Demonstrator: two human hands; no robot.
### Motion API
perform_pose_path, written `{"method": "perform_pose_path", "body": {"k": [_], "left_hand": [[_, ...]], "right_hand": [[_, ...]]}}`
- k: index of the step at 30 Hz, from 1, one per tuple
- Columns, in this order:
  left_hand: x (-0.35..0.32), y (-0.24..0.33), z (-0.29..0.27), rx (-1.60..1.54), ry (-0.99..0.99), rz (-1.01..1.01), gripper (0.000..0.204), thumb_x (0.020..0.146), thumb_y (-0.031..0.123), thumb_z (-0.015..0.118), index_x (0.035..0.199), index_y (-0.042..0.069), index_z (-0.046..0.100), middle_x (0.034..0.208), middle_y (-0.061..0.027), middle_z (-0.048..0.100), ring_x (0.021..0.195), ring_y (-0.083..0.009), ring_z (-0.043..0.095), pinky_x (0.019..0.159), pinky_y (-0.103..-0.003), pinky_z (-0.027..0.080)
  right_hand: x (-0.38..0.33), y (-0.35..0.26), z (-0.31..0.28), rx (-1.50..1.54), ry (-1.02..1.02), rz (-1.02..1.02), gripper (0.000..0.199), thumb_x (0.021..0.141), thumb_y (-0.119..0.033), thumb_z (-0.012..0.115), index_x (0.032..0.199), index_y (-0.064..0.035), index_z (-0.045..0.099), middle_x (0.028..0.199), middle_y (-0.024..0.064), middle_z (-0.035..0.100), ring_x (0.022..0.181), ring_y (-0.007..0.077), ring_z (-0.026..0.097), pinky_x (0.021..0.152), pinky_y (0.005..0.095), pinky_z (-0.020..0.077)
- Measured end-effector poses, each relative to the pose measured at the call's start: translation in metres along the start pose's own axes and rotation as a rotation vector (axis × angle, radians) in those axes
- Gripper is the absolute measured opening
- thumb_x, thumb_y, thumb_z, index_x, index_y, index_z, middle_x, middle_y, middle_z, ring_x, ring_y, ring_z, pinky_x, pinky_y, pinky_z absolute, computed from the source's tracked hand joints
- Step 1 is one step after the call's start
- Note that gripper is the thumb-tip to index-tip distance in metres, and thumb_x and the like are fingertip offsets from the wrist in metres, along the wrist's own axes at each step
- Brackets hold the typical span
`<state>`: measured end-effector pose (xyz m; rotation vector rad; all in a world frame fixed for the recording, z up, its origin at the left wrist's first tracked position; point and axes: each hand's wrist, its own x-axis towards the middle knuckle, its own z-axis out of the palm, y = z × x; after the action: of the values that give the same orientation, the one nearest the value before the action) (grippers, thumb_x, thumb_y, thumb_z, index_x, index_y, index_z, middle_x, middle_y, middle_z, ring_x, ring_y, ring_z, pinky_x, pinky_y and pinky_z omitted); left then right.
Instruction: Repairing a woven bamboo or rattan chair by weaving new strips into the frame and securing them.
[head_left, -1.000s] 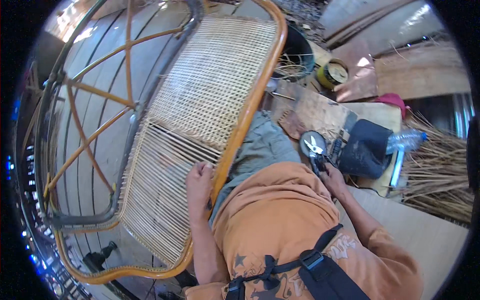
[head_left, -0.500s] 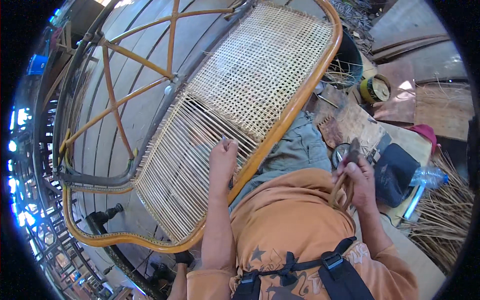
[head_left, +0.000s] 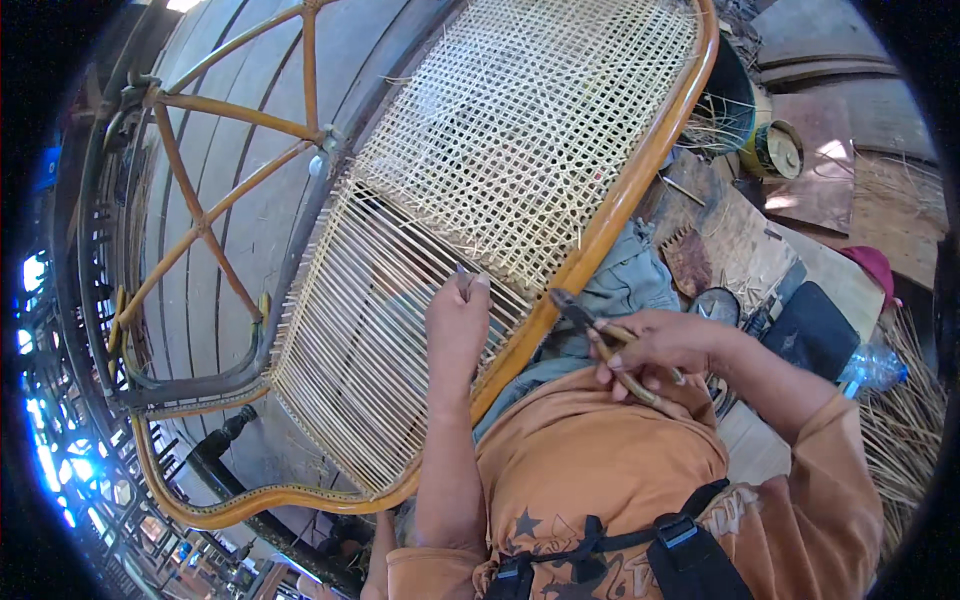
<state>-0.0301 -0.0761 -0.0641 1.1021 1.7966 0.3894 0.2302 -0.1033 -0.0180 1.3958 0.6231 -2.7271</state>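
A curved cane seat frame (head_left: 612,228) of orange-brown rattan lies slantwise before me. Its far half carries a woven cane mesh (head_left: 520,130); the near half holds parallel cane strands (head_left: 345,350) with gaps between them. My left hand (head_left: 460,310) is closed in a pinch over these strands, close to the mesh's edge. A small dark pointed tip shows at its fingers; what it belongs to is hidden. In my right hand (head_left: 660,345) are pliers (head_left: 577,312) with dark jaws and yellowish-brown handles slightly spread. Their jaws are near the frame's right rail.
Left stands a lattice of rattan poles (head_left: 200,220). At the right are a board (head_left: 740,235) with a toothed brown piece (head_left: 687,262), a tin can (head_left: 778,150), a black pouch (head_left: 812,330), a clear bottle (head_left: 872,365) and loose cane strips (head_left: 905,430).
My right hand has brought the pliers leftward from beside my body to near the frame's rail. The left hand stays pinched over the strands. The view has shifted slightly.
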Motion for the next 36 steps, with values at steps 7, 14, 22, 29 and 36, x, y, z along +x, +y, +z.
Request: {"method": "perform_pose_path", "body": {"k": [7,14,22,29,36], "left_hand": [[-0.007,0.009,-0.004,0.013,-0.010,-0.125,0.028,0.088,0.026,0.054,0.091,-0.001,0.058,0.065,-0.0090,0.056,0.060,-0.0144,0.050,0.061,-0.031,0.043],[-0.017,0.011,-0.003,-0.010,0.027,-0.131,0.024,0.088,0.023,0.057,0.089,-0.001,0.058,0.064,-0.0044,0.053,0.060,-0.0088,0.045,0.059,-0.026,0.041],[-0.067,0.015,-0.007,-0.297,-0.222,-0.388,0.023,0.090,0.021,0.057,0.091,-0.001,0.059,0.066,0.0027,0.051,0.061,-0.0035,0.042,0.056,-0.021,0.038],[-0.107,-0.025,0.000,-0.441,-0.293,-0.246,0.019,0.091,0.017,0.057,0.094,-0.001,0.060,0.069,0.0031,0.053,0.062,-0.0028,0.043,0.056,-0.020,0.038],[-0.104,-0.051,0.013,-0.476,-0.272,0.004,0.022,0.090,0.021,0.056,0.091,-0.001,0.059,0.070,-0.0002,0.055,0.065,-0.0062,0.049,0.061,-0.023,0.042]], "right_hand": [[0.043,-0.031,-0.006,0.177,-0.240,0.284,0.025,0.080,0.002,0.051,0.104,0.0062,0.052,0.097,0.0150,0.062,0.077,0.0221,0.065,0.054,0.0316,0.0559],[0.049,-0.032,-0.011,0.267,-0.248,0.325,0.026,0.078,0.003,0.052,0.104,0.0074,0.054,0.099,0.0170,0.062,0.083,0.0231,0.065,0.061,0.0354,0.0577],[0.050,-0.044,-0.028,0.258,-0.301,0.407,0.026,0.079,0.001,0.054,0.105,0.0062,0.054,0.098,0.0143,0.063,0.086,0.0218,0.065,0.064,0.0328,0.0577],[0.008,-0.043,0.014,-0.842,0.295,-0.148,0.029,0.080,0.002,0.048,0.108,0.0053,0.051,0.090,0.0163,0.062,0.078,0.0302,0.063,0.067,0.0375,0.0513],[0.042,0.003,0.070,-1.336,0.970,-0.243,0.023,0.092,-0.013,0.042,0.109,0.0014,0.048,0.115,0.0218,0.047,0.110,0.0392,0.044,0.092,0.0454,0.0380]]}}
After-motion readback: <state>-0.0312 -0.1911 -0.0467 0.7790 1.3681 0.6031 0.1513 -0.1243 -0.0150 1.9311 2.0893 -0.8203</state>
